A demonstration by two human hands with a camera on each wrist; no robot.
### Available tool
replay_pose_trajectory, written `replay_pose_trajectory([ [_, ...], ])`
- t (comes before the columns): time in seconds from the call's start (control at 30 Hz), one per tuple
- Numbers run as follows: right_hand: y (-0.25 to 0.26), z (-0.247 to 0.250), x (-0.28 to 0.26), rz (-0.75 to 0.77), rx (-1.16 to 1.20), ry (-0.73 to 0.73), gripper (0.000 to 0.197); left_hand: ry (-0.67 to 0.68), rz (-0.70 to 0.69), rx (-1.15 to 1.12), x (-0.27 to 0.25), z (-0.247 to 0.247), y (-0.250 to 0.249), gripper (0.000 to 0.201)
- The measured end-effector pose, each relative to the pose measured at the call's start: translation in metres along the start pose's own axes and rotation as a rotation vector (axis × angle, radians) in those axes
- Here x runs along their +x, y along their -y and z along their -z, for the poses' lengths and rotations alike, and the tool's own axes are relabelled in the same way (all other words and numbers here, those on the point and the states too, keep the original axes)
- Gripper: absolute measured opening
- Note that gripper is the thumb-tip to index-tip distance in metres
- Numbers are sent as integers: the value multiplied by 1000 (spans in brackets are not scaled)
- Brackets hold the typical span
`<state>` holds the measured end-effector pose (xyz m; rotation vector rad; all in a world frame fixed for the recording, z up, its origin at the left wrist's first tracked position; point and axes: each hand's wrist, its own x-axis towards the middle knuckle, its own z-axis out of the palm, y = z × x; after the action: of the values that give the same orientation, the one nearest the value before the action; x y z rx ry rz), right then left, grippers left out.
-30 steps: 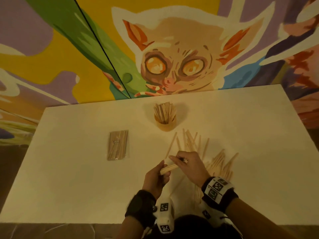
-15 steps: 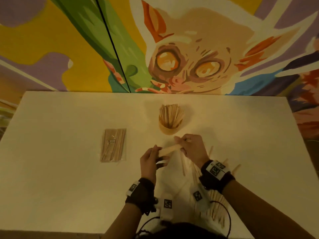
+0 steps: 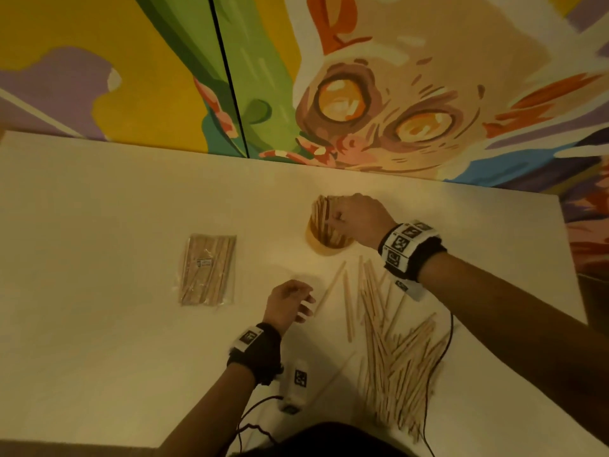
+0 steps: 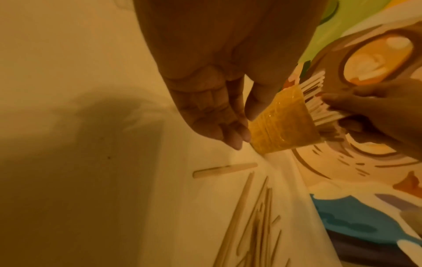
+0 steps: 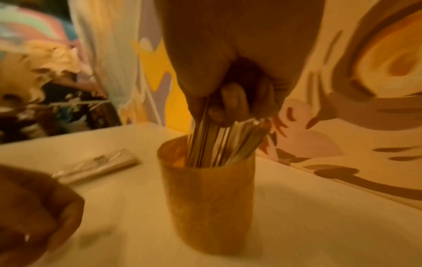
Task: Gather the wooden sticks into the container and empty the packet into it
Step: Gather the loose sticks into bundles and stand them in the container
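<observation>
- Head view gives us one container [image 3: 324, 240] at the far middle of the white table [image 3: 99, 324], one sealed packet [image 3: 208, 269] lying flat to its left, and a heap of loose sticks [image 3: 392, 351], too many to count, near and right.
- Our right hand [image 3: 359, 216] sits over the container's mouth, fingers [image 5: 230, 101] pinching a few sticks that stand inside it.
- Our left hand [image 3: 287, 305] hovers near the heap, fingers loosely curled, holding nothing.

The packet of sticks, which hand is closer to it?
Left. The left hand hovers just right of the packet, touching nothing; the right hand is farther off, at the cup.
</observation>
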<state>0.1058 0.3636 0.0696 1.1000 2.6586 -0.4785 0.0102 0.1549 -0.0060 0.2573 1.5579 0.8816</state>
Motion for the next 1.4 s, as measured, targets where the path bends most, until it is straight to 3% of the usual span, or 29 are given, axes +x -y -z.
replay_pose_trajectory([
  [0.1, 11, -5, -3, 26, -90, 75, 35, -1, -12, 104, -3, 1, 9, 16],
  [0.2, 7, 6, -14, 3, -34, -35, 43, -118, -204, 456, -1, 7, 24, 8],
  [0.27, -1, 19, -26, -26, 6, -129, 53, -183, -313, 753, 1, 9, 30, 18],
  [0.37, -23, 38, -51, -87, 154, -279, 56, -189, -351, 939, 4, 3, 29, 37],
  [0.47, -48, 40, -85, -228, 475, -319, 39, -142, -344, 1057, 4, -14, 24, 37],
  [0.6, -83, -5, -154, -506, 727, -165, 35, -31, -299, 1221, 5, -50, 19, 39],
  [0.8, -123, -107, -282, -758, 822, 151, 24, 17, -264, 1248, 4, -112, 21, 54],
  [1.03, -140, -163, -378, -940, 1051, 241, 21, -11, -334, 1326, 3, -172, 36, 95],
  [1.2, -155, -168, -392, -931, 1149, 260, 20, -44, -328, 1306, -2, -202, 41, 89],
  [1.4, -175, -169, -387, -848, 1159, 291, 20, -107, -303, 1299, -4, -210, 48, 54],
])
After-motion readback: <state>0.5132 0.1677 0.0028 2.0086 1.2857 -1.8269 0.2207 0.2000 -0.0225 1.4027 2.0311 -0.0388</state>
